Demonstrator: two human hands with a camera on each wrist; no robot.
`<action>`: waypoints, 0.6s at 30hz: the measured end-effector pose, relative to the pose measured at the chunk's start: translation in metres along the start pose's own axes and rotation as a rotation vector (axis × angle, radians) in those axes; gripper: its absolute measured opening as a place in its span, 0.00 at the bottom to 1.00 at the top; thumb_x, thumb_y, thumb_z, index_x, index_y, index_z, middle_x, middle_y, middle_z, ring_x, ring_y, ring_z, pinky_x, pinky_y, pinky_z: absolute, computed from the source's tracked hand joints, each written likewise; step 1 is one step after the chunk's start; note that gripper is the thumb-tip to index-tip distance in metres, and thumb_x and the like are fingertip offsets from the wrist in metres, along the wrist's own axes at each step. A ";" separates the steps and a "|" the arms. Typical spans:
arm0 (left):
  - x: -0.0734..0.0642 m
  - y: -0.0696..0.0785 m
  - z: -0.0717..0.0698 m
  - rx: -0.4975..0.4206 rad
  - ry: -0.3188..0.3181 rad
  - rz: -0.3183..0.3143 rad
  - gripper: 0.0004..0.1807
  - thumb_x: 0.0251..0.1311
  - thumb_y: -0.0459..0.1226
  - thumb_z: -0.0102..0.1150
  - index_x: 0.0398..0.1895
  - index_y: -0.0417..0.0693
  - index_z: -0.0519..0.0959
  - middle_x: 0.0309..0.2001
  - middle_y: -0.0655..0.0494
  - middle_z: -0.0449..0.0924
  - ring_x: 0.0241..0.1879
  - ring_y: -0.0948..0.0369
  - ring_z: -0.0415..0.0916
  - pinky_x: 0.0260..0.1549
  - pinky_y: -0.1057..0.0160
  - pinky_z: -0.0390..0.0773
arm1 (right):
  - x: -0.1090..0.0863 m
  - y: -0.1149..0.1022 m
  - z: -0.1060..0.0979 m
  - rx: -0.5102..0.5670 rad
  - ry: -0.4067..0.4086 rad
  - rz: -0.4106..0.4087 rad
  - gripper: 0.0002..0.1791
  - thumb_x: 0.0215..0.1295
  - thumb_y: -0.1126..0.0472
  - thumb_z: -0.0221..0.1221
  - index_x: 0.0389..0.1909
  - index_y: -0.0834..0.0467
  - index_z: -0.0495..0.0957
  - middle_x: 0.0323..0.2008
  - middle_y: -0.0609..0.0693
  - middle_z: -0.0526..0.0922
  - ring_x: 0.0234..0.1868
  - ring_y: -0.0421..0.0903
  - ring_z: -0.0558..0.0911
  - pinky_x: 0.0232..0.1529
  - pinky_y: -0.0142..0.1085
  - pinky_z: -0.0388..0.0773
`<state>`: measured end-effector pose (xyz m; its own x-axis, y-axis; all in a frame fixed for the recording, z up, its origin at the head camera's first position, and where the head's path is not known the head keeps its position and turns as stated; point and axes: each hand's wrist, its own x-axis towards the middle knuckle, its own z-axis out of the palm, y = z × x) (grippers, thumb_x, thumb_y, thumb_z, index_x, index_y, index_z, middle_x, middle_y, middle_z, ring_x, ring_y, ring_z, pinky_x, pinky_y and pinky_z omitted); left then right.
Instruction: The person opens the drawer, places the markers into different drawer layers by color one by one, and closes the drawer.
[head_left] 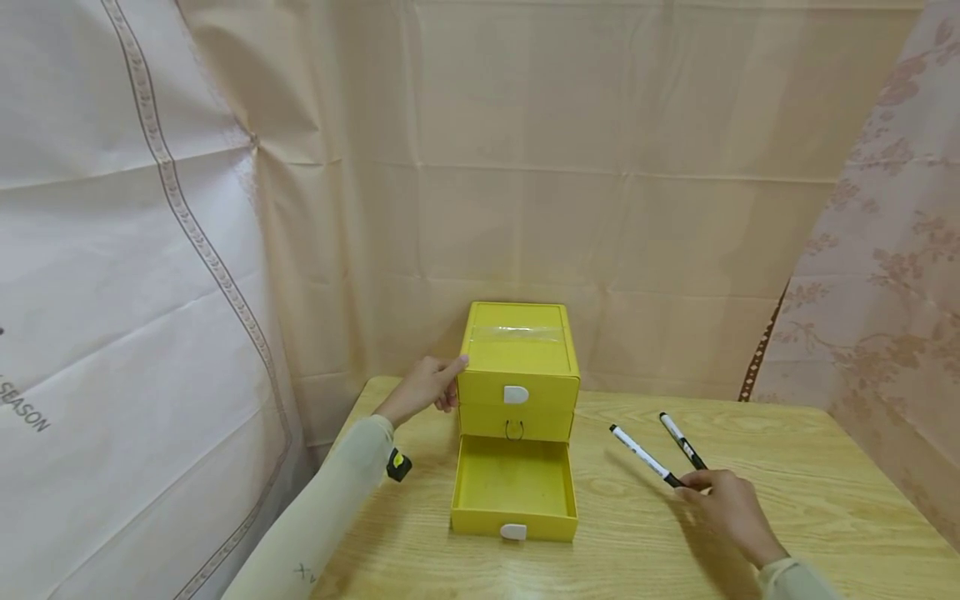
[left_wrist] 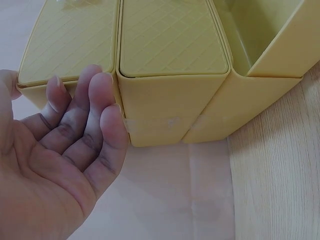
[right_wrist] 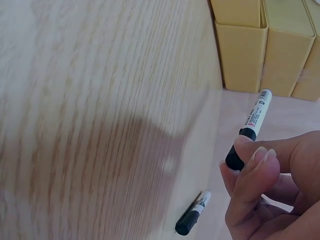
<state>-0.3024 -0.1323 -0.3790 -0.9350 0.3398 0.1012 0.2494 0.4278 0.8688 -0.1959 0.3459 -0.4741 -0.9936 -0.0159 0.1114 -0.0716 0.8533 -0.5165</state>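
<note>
A yellow three-tier drawer box point(head_left: 517, 354) stands on the table, its bottom drawer point(head_left: 517, 483) pulled out and the two upper ones closed. My left hand point(head_left: 426, 385) is at its upper left edge, thumb on the top edge. In the left wrist view, the loosely bent fingers point(left_wrist: 107, 120) lie against the box's side. My right hand point(head_left: 723, 508) pinches a white marker with black ends point(right_wrist: 255, 117) between thumb and fingers, raised above the table and pointing towards the box. A second, similar marker point(head_left: 681, 440) lies on the table just beyond that hand.
A small black object with a yellow patch point(head_left: 399, 465) shows beside the left sleeve. The wooden table point(head_left: 780, 442) extends right of the box. Beige cloth point(head_left: 600, 208) hangs behind, with a pale curtain point(head_left: 150, 333) on the left and a floral one point(head_left: 885, 275) on the right.
</note>
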 end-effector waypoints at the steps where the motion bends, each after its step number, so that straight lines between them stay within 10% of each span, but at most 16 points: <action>1: 0.000 0.000 0.000 -0.001 0.000 0.000 0.37 0.73 0.65 0.46 0.25 0.41 0.82 0.24 0.47 0.82 0.22 0.50 0.82 0.27 0.56 0.84 | 0.000 -0.002 0.000 -0.001 -0.001 -0.001 0.08 0.65 0.58 0.70 0.40 0.58 0.90 0.39 0.55 0.90 0.38 0.49 0.81 0.38 0.49 0.77; 18: 0.001 -0.002 0.000 -0.019 -0.003 0.005 0.36 0.75 0.63 0.47 0.27 0.41 0.82 0.24 0.46 0.81 0.23 0.50 0.82 0.29 0.52 0.85 | -0.009 -0.019 0.006 0.019 -0.001 -0.057 0.04 0.63 0.63 0.71 0.37 0.57 0.89 0.38 0.51 0.90 0.33 0.46 0.81 0.34 0.44 0.77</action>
<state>-0.3033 -0.1327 -0.3804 -0.9330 0.3444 0.1045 0.2496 0.4101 0.8772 -0.1864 0.3266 -0.4702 -0.9880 -0.0647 0.1404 -0.1298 0.8408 -0.5255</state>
